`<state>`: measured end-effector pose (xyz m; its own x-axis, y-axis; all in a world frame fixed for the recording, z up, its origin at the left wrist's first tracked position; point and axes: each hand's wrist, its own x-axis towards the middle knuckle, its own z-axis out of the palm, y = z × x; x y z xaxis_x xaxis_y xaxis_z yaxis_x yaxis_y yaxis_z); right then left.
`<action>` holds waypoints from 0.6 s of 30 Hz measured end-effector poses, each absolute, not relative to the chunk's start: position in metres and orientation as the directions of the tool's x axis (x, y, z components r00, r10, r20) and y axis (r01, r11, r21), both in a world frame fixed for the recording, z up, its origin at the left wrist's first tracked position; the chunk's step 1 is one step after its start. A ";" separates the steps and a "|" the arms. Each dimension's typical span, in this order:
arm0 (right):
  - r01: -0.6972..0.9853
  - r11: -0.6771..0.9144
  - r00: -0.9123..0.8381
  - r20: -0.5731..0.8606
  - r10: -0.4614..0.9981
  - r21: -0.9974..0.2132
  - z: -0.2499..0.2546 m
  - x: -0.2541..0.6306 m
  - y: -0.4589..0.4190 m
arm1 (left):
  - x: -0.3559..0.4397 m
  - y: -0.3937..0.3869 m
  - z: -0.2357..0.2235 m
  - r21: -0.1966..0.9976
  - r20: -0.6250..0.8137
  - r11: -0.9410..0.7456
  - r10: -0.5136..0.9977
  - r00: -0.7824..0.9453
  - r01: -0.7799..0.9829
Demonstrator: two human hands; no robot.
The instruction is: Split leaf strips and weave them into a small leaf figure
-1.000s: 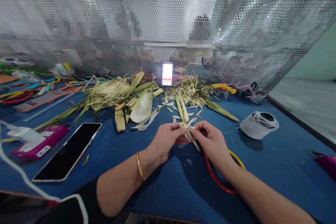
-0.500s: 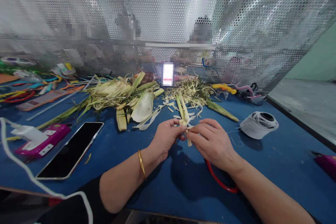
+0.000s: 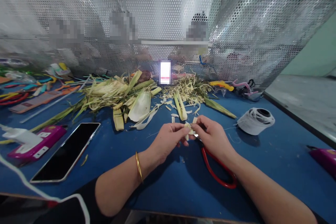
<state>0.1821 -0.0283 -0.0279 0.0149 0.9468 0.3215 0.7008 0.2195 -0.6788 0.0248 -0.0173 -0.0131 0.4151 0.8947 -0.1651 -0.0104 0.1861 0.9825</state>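
My left hand (image 3: 169,141) is closed in a pinch on a small pale folded plant strip (image 3: 187,129), its thumb pressed on top. Facing it, my right hand (image 3: 214,140) pinches the other side of the same strip, and its fingertips partly cover it. Beneath my right hand are red-handled scissors (image 3: 219,181); the hand hides much of them. Just beyond the fingers lies a pale green stalk piece (image 3: 180,106) with small scraps around it.
Plant husks (image 3: 105,92) and shredded bits (image 3: 193,89) are heaped along a perforated metal screen (image 3: 162,14). To the right stands a white thread spool (image 3: 254,121). A phone (image 3: 67,152) and a purple power strip (image 3: 39,145) with a white cable are on the left.
My hands have turned the plant strip, and the longer end that hung below my fingers no longer shows. My right fingers are more curled. More of the scissors shows, and the view has shifted slightly.
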 end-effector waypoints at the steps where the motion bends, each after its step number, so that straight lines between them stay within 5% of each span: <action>1: 0.677 0.221 0.020 0.319 0.948 -0.702 -0.029 0.181 -0.028 | 0.026 -0.018 -0.014 0.984 -0.157 0.179 0.903 0.400 -0.016; 14: 0.214 0.007 0.111 0.031 0.993 -0.977 -0.038 0.174 -0.024 | 0.029 -0.015 -0.027 0.937 -0.249 0.297 0.937 0.244 -0.184; 18: 0.141 0.059 0.090 0.072 0.993 -0.988 -0.022 0.176 -0.029 | 0.025 -0.009 -0.026 0.920 -0.269 0.311 0.943 0.195 -0.237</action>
<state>0.1755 -0.0287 -0.0223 0.0896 0.9934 0.0718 0.1414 0.0587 -0.9882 0.0247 -0.0089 -0.0258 0.1953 0.9432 -0.2686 -0.2372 0.3112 0.9203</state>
